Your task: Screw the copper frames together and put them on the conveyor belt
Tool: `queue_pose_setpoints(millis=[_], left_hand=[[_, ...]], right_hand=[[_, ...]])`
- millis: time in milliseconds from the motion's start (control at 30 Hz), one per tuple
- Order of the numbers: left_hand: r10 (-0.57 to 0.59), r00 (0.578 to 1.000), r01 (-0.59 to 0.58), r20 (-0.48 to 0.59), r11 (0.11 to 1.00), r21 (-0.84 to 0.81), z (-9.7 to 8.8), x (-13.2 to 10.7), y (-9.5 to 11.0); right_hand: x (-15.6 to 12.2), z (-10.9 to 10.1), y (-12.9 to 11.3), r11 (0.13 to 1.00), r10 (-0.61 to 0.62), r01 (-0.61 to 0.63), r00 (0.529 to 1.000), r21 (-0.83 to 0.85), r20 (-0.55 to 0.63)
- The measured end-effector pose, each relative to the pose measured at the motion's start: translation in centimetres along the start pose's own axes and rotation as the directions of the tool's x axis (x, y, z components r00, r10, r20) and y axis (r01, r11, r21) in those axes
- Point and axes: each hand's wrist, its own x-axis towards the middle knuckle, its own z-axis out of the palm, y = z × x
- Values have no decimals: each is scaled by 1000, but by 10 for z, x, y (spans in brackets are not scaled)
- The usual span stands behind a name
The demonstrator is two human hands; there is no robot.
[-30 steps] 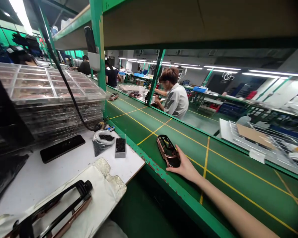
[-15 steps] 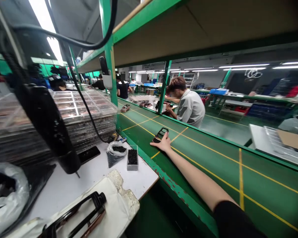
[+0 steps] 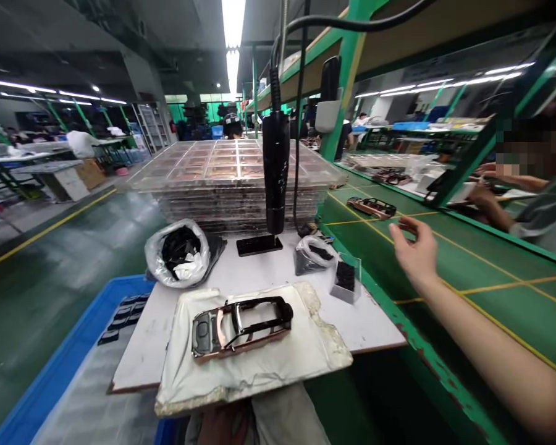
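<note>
My right hand [image 3: 414, 250] hovers over the green conveyor belt [image 3: 491, 272], fingers spread, holding nothing. Farther along the belt lies a copper and black frame part [image 3: 370, 207], apart from the hand. Another copper and black frame part [image 3: 241, 324] rests on a worn white pad [image 3: 306, 358] on the white bench [image 3: 380, 321] in front of me. At the pad's near edge something skin-coloured, probably my left hand [image 3: 222, 425], shows; its fingers are hidden.
A black powered screwdriver [image 3: 276, 173] hangs on a cable over the bench. Behind it stands a stack of clear trays [image 3: 231, 179]. A bag of black parts [image 3: 178, 250], a small clear box [image 3: 346, 275] and a blue crate [image 3: 65, 358] are nearby. A co-worker's arm [image 3: 500, 204] rests across the belt.
My right hand has let go of the frame part on the belt and drawn back toward the bench. The view has swung left to the bench.
</note>
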Motion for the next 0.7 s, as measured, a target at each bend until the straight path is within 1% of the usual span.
queue_pose_setpoints(millis=[33,100,133,200,233,300,367,433,500,533,567,633,667,700], left_hand=[[6,1000,-6,-3,1000,-12,3,1,-4],[14,1000,-14,-16,999,-37,9,1,-12],[19,999,-21,-31,998,-55,11,1,-15],[42,996,-50,-76,993,-104,14,0,-18],[60,993,-73,-104,989,-129,14,-1,-18],[108,983,-131,-146,978,-161,10,-3,-16],[169,973,-195,-158,966,-170,0,-7,-14],[236,960,-261,-150,950,-174,-10,-15,-16],[286,943,-313,-171,937,-157,-15,-25,-24],[291,935,-321,-203,938,-134,-14,-31,-31],[286,928,-316,-240,944,-99,-12,-36,-40],[259,916,-274,-307,962,-5,-1,-41,-60],[248,917,-247,-313,968,45,6,-41,-69],[238,924,-222,-299,971,86,13,-38,-76]], right_hand=[[-13,1,-17,997,-73,72,997,35,33],[-44,6,-51,979,-195,182,967,94,166],[-59,11,-67,970,-235,211,937,117,258],[-89,27,-93,960,-281,240,854,147,439],[-103,36,-103,955,-296,250,811,158,504],[-128,54,-116,947,-322,266,747,182,582],[-150,66,-123,937,-349,285,709,204,612],[-167,68,-124,936,-349,277,668,216,657],[-175,61,-119,951,-305,232,629,202,715],[-173,55,-115,961,-276,208,632,184,724],[-166,49,-108,971,-238,180,667,157,706],[-137,41,-90,989,-147,121,794,83,590],[-117,40,-78,996,-93,82,857,43,507],[-95,40,-64,999,-38,40,892,5,451]])
